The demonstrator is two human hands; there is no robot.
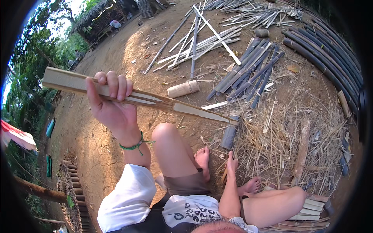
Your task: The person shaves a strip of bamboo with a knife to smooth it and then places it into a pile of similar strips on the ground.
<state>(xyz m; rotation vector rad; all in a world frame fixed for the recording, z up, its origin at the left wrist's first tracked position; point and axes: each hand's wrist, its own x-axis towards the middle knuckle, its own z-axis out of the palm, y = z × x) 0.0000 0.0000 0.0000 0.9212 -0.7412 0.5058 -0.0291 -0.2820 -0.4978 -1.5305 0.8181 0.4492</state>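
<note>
My raised left hand (112,103), a green braided band at its wrist, is closed round a long split bamboo strip (153,100). The strip slants across the view, pale inner side showing, and its far end reaches the top of a dark bamboo section (228,136) on the ground. Low by my feet, my right hand (231,165) is closed on a slim brown wooden handle (224,176). What kind of tool it belongs to is not clear. The right hand is just below the dark bamboo section.
Dark split bamboo pieces (248,72) lie ahead, near pale strips (202,48) and a short tan bamboo section (183,89). Long dark poles (322,58) line the right side. Straw-like shavings (279,136) cover the ground at right. More slats (311,209) lie beside my leg.
</note>
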